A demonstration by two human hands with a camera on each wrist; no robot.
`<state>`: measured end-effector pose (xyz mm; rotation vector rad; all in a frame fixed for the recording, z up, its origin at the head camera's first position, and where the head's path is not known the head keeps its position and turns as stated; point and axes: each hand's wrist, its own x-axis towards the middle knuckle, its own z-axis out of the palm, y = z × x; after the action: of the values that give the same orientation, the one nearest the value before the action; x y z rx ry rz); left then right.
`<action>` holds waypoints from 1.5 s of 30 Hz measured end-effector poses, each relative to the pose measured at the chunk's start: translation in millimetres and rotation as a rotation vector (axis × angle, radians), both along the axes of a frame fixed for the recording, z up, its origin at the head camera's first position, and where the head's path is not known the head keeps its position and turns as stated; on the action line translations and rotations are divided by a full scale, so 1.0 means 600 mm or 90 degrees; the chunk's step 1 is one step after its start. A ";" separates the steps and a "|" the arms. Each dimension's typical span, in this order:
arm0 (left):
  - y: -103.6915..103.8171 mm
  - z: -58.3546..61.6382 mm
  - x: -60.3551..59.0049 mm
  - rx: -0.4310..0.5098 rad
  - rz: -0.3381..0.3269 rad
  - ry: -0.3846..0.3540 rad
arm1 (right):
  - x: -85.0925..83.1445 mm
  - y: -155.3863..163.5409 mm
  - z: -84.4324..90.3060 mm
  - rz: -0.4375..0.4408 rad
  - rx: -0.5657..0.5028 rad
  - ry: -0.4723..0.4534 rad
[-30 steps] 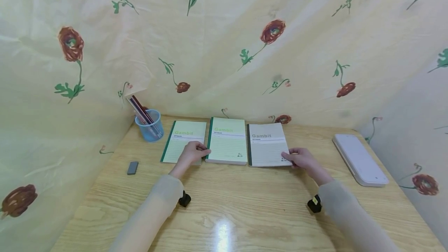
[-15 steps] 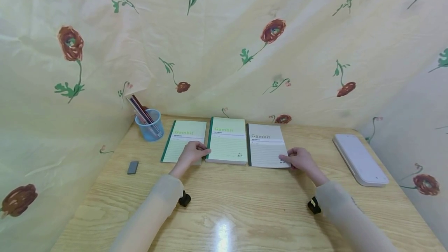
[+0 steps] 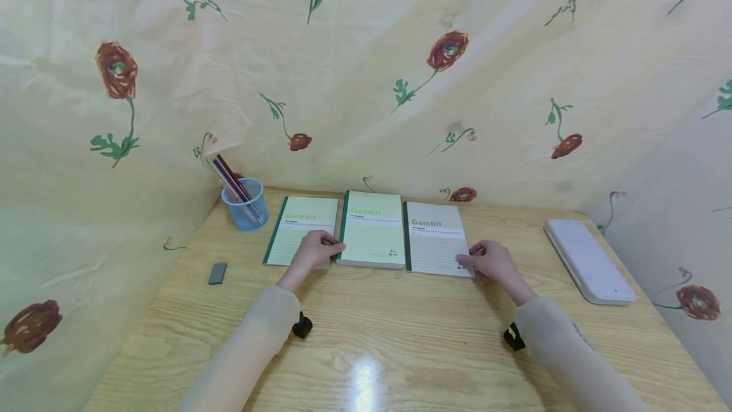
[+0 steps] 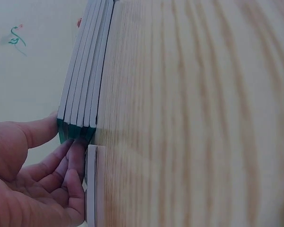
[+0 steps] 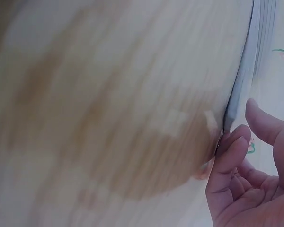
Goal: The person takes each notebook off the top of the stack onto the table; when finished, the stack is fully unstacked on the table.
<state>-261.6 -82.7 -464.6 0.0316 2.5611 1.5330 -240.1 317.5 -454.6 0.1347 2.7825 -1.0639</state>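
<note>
Three notebooks lie side by side at the back of the wooden table (image 3: 400, 348). My left hand (image 3: 313, 250) grips the left edge of the middle stack of green notebooks (image 3: 372, 234), thumb on its top cover. In the left wrist view the stack (image 4: 85, 85) shows several green spines, with the left hand (image 4: 47, 175) at its corner and the thin green notebook (image 4: 92, 184) under the fingers. That thin notebook (image 3: 300, 231) lies left of the stack. My right hand (image 3: 493, 260) pinches the near right corner of the grey notebook (image 3: 434, 240). The right wrist view is blurred; fingers (image 5: 234, 146) touch the grey notebook's edge (image 5: 241, 80).
A blue cup with pencils (image 3: 244, 203) stands at the back left. A small dark eraser (image 3: 217, 273) lies on the left side. A flat white case (image 3: 589, 261) lies at the right. Floral cloth (image 3: 366, 81) closes in the back and both sides.
My right hand has shifted slightly left and the grey notebook has moved a little with it, its near corner closer to me. The left hand and the stack have not moved.
</note>
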 end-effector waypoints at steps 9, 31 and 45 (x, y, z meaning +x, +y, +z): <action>0.000 -0.001 -0.001 -0.002 -0.003 0.006 | -0.007 -0.001 0.012 -0.031 0.017 0.000; -0.005 0.000 0.000 -0.016 -0.003 -0.005 | -0.096 -0.148 0.050 0.007 -0.074 0.003; -0.001 0.001 0.000 -0.024 -0.003 -0.008 | -0.094 -0.218 0.004 0.018 -0.060 0.018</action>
<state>-261.7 -83.3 -463.9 0.0241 2.5774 1.4770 -296.8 186.9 -452.4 0.0682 2.7437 -1.1961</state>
